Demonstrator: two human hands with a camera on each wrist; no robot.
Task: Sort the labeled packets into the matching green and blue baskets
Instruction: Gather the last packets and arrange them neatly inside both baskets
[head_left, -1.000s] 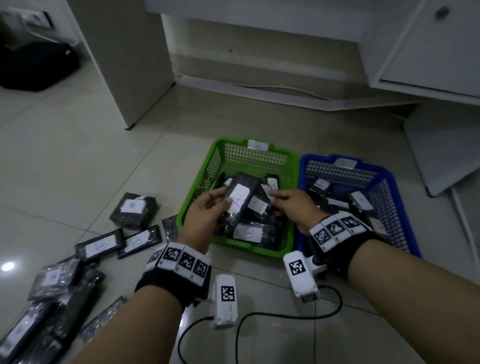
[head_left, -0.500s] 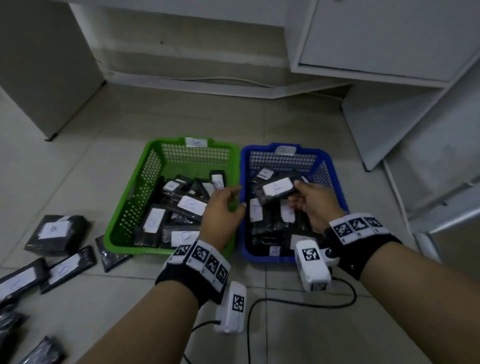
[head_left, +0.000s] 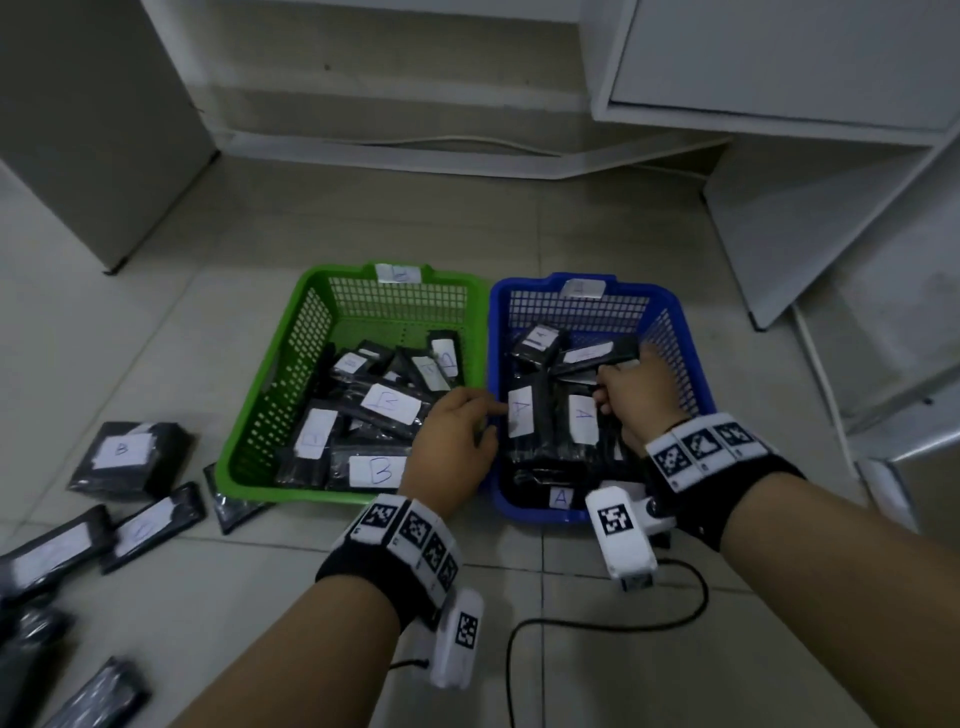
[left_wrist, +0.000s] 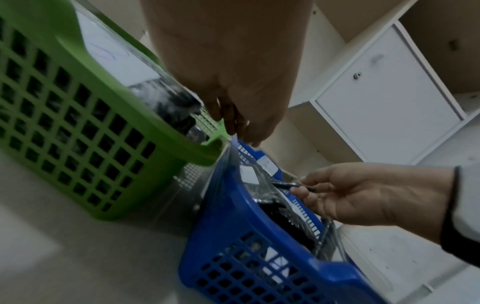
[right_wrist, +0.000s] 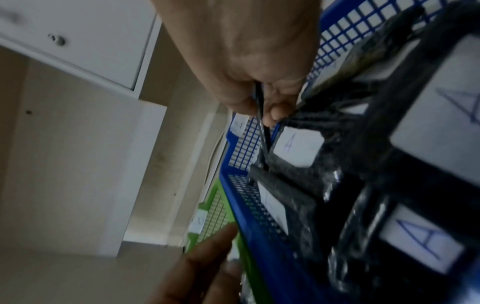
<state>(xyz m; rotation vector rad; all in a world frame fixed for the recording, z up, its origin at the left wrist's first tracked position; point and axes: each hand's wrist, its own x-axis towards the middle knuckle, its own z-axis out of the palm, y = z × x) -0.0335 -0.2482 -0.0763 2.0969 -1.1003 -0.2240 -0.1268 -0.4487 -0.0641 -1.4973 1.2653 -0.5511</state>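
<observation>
The green basket (head_left: 275, 384) on the left holds black packets labelled B. Beside it, the blue basket (head_left: 550, 312) holds packets labelled A. My right hand (head_left: 631, 387) is low inside the blue basket. It pinches one end of a black packet (head_left: 587, 356), which lies tilted on the pile. The right wrist view shows finger and thumb clamped on the packet's thin edge (right_wrist: 262, 127). My left hand (head_left: 452, 431) hovers over the rims where the two baskets meet, fingers loose (left_wrist: 233, 123), holding nothing.
Several loose labelled packets (head_left: 130, 457) lie on the tiled floor left of the green basket. White cabinets (head_left: 779, 57) stand behind, and a white panel (head_left: 810, 218) leans at the right. A black cable (head_left: 623, 621) runs across the floor near me.
My right hand carried a packet from over the green basket across to the blue one and lowered it in. The left hand let go and drifted right to the rims.
</observation>
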